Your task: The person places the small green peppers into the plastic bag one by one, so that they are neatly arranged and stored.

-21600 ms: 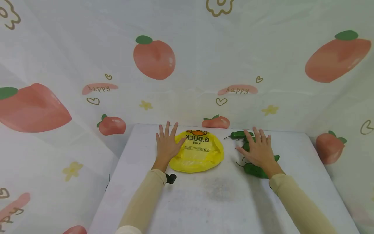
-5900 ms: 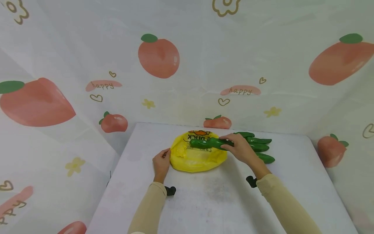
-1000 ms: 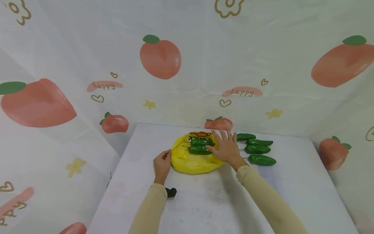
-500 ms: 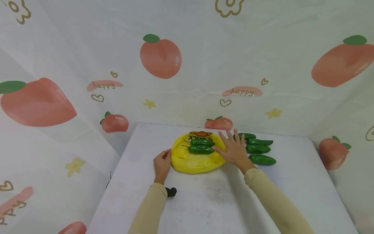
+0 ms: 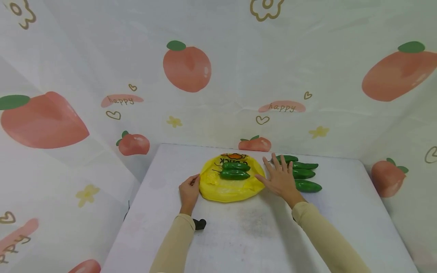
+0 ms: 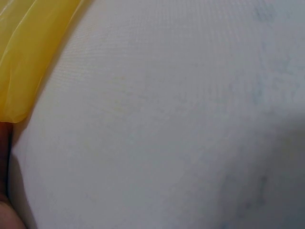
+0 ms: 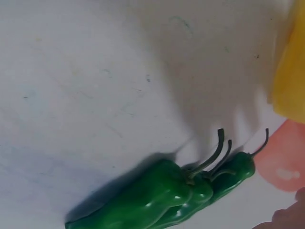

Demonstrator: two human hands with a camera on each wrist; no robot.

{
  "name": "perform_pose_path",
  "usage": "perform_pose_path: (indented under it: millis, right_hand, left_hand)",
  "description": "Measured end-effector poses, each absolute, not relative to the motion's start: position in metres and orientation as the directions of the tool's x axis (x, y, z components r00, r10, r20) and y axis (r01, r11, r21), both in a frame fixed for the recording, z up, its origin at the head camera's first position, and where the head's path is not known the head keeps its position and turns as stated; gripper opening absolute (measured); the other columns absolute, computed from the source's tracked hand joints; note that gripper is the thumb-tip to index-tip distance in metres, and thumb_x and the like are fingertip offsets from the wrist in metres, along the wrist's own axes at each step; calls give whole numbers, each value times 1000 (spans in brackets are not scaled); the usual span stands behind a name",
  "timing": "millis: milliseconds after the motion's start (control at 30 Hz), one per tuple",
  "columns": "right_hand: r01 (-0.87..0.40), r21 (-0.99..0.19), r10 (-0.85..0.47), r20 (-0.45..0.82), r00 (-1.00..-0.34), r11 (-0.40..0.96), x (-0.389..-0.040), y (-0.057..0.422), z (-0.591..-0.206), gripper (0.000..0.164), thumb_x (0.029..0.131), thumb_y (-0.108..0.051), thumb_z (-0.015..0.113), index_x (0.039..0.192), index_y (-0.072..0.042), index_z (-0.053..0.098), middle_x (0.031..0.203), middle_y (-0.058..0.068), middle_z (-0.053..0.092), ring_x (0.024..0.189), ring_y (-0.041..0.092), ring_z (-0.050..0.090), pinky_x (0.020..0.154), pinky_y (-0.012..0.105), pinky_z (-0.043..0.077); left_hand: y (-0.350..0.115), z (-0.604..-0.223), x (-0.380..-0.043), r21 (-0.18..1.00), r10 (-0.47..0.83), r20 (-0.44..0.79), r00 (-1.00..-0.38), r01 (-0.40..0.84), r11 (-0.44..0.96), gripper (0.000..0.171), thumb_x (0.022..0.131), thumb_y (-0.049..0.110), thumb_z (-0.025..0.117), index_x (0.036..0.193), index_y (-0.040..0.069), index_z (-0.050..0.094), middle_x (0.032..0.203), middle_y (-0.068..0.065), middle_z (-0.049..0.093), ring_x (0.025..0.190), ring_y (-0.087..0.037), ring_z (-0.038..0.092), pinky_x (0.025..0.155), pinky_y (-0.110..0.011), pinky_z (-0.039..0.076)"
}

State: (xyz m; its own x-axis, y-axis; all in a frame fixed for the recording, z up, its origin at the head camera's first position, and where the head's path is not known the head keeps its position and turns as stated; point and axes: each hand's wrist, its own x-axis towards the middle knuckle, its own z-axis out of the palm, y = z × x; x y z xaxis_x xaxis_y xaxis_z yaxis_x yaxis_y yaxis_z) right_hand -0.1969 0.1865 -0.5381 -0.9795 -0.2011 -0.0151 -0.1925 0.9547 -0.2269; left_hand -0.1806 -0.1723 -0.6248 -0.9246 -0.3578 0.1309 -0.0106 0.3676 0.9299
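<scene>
A yellow plastic bag (image 5: 227, 193) with "G.DUCK" lettering lies flat on the white table. Two long green peppers (image 5: 235, 174) rest side by side on it, stems to the left. My left hand (image 5: 189, 191) pinches the bag's left edge; the left wrist view catches only a fold of the bag (image 6: 28, 62) and a sliver of hand. With fingers spread, my right hand (image 5: 280, 180) hovers between the bag and several more green peppers (image 5: 308, 185), partly covering them. Peppers (image 7: 143, 195) with thin curved stems show below it in the right wrist view.
The white table (image 5: 232, 242) ends at a fruit-printed cloth (image 5: 218, 76) at the back, which also hangs at both sides. A small black device (image 5: 199, 224) sits at my left wrist.
Over the last second my right hand has drawn right, off the bag towards the other peppers. The pepper it held several seconds ago now lies on the bag. My left hand stays put.
</scene>
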Motion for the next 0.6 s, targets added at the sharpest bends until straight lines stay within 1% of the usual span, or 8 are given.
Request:
perform_pose_path:
  millis: [200,333,433,600]
  right_hand:
    - [-163,-236,-174,-25,-984,958,-192,199,-543,87,97,-74,40,165,-24,19,173,16,3,157,50,0,121,73,-4]
    - [-141,-260,-154,-29,-988,955,-190,208,-541,87,98,-72,42,165,-22,18,173,18,0,156,51,-1,119,74,-6]
    - [-127,-275,-140,-26,-990,953,-189,215,-540,87,98,-70,44,165,-21,18,172,20,0,155,53,-1,118,76,-6]
    - [-109,-277,-123,-32,-992,955,-187,227,-540,90,97,-73,42,165,-21,14,171,24,1,154,55,1,117,77,-5]
  left_hand:
    - [-171,-626,-182,923,-352,128,-927,-18,383,21,100,21,68,113,10,79,100,-10,79,81,-15,67,69,-14,53]
    - [-170,-628,-183,922,-353,120,-928,-28,386,20,99,22,68,112,11,79,99,-9,79,81,-15,67,68,-15,53]
    - [-172,-628,-182,923,-357,117,-927,-32,384,20,99,22,69,112,12,79,99,-8,79,80,-16,66,67,-14,52]
    - [-173,-626,-182,923,-360,110,-926,-39,382,21,99,23,69,113,12,79,100,-8,79,80,-17,65,68,-13,51]
